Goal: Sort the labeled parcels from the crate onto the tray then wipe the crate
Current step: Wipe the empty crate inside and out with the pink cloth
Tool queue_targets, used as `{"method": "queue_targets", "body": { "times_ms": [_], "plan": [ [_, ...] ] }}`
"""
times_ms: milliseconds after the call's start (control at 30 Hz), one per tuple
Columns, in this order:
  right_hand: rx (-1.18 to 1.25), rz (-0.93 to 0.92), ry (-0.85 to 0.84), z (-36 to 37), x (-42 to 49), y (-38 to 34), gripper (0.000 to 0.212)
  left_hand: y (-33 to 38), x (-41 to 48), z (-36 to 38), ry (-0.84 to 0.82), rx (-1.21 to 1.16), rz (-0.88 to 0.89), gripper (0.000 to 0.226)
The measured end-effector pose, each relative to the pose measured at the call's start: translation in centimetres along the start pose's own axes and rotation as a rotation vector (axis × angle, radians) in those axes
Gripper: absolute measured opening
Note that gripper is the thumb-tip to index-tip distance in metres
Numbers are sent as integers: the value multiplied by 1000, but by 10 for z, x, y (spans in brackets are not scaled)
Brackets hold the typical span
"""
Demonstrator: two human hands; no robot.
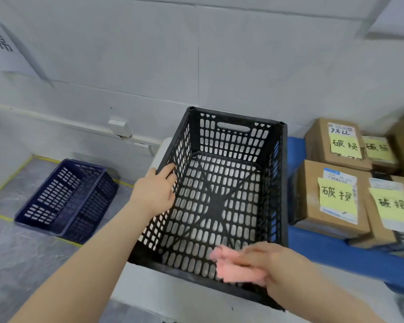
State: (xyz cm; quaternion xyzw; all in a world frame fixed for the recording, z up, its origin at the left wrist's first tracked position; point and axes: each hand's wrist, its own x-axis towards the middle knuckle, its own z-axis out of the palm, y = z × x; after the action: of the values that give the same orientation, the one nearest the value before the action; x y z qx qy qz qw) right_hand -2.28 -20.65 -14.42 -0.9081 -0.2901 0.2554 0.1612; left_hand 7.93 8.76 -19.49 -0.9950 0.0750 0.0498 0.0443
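Observation:
A black perforated crate (281,183) stands on a white table with nothing but a cloth inside it. My left hand (155,190) grips the crate's left wall, thumb outside and fingers curled over the rim. My right hand (271,262) holds a pink cloth (233,264) against the crate's inner near wall; both are blurred by motion. To the right, several brown cardboard parcels (331,194) with yellow handwritten sticky notes lie on a blue tray (331,255).
A dark blue perforated crate (65,197) lies on the floor at the left, inside yellow tape lines. A white wall with a cable duct (119,128) runs behind the table. A paper sign (0,43) hangs at the upper left.

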Motion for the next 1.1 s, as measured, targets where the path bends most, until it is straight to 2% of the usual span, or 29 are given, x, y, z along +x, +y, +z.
{"method": "queue_targets", "body": {
  "times_ms": [67, 100, 167, 267, 367, 433, 600, 900, 1100],
  "plan": [
    [-10, -8, 353, 21, -24, 7, 59, 1, -3, 0, 2, 18, -4, 39],
    [-34, -16, 480, 31, -32, 9, 55, 2, -7, 1, 5, 9, -12, 38],
    [27, -58, 567, 47, -38, 7, 36, 5, -25, 3, 26, -35, -18, 35],
    [32, -94, 681, 60, -32, 4, 38, 7, -61, 8, 0, -127, -66, 35],
    [6, -58, 698, 69, -24, 10, 51, 8, -87, 10, -77, -213, -136, 41],
    [1, -61, 691, 71, -21, 14, 56, 8, -91, 9, -65, -255, -168, 45],
    [3, -103, 673, 70, -16, 22, 53, 10, -87, 7, -43, -273, -212, 52],
    [45, -103, 639, 57, -2, 18, 54, 3, -76, 6, -32, -266, -254, 46],
    [35, -99, 713, 50, 23, 23, 56, -9, -62, 7, 3, -270, -272, 40]
  ]
}}
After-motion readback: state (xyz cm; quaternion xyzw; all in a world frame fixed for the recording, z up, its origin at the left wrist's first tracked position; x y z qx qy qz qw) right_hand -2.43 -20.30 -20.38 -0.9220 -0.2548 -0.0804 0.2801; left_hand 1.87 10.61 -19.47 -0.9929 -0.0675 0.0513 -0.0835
